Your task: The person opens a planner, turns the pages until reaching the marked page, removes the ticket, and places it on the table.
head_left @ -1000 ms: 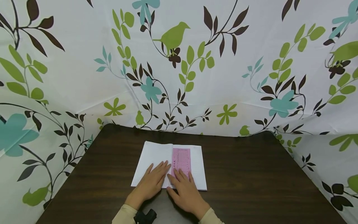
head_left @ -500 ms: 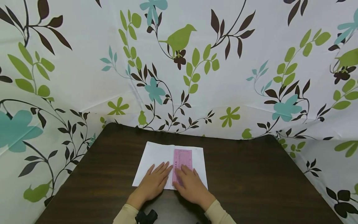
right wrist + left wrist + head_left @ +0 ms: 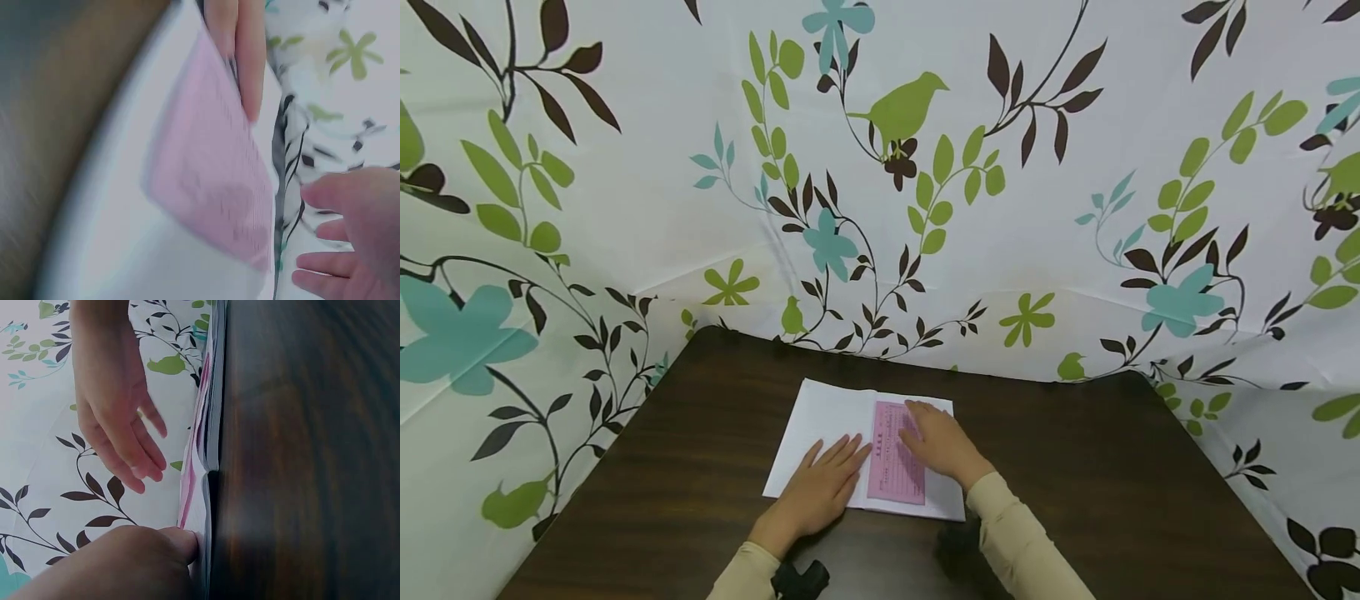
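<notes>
An open notebook (image 3: 831,408) with white pages lies on the table. On its right page, beside the fold, sits a pink printed slip (image 3: 895,471), its lower edge near the page's bottom. My left hand (image 3: 822,493) rests flat on the left page, fingers spread, fingertips close to the fold. Over the slip's upper right part is my right hand (image 3: 943,442), hiding that corner in the head view. In the left wrist view the right hand (image 3: 119,412) is raised above the page, fingers loosely extended, holding nothing. The right wrist view shows the slip (image 3: 212,169) lying across the page.
The dark wooden table (image 3: 1075,483) stretches out on both sides of the notebook. Behind it hangs a white cloth (image 3: 1037,225) printed with leaves, flowers and birds. A black wrist device (image 3: 801,579) sits by the left sleeve.
My right hand has lifted off the slip's lower part and moved up and to the right, uncovering most of the slip. The left hand stays on the left page. The head view has shifted slightly.
</notes>
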The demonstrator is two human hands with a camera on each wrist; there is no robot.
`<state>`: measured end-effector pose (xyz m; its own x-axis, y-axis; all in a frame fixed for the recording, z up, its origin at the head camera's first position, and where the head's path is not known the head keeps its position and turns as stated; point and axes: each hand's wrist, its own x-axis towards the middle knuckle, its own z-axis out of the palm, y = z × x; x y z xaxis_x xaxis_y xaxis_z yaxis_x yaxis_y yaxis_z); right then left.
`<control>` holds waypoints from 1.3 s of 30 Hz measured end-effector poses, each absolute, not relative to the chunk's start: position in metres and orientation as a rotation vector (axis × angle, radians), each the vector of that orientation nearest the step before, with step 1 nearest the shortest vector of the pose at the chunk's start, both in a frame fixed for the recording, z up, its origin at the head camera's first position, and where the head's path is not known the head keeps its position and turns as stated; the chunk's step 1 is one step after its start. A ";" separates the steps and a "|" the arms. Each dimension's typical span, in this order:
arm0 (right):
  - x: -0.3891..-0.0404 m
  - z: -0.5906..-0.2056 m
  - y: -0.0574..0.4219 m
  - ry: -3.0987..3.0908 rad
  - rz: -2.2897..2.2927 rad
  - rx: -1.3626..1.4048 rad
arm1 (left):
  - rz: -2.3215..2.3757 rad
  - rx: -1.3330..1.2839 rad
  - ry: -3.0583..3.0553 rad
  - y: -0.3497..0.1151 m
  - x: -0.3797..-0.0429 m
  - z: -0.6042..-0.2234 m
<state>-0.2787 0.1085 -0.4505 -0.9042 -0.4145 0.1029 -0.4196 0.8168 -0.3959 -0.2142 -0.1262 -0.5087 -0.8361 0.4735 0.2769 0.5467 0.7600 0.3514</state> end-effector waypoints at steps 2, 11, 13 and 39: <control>-0.291 -0.451 0.114 -2.979 0.673 0.633 | -0.620 -0.816 -2.780 -0.125 -0.214 -0.510; -0.313 -0.467 0.132 -3.090 0.744 0.394 | -0.576 -0.864 -2.755 -0.117 -0.212 -0.523; -0.314 -0.468 0.132 -3.085 0.802 0.376 | -0.576 -0.860 -2.752 -0.117 -0.211 -0.523; -0.321 -0.461 0.146 -2.765 1.099 0.306 | -0.551 -0.754 -2.820 -0.129 -0.223 -0.524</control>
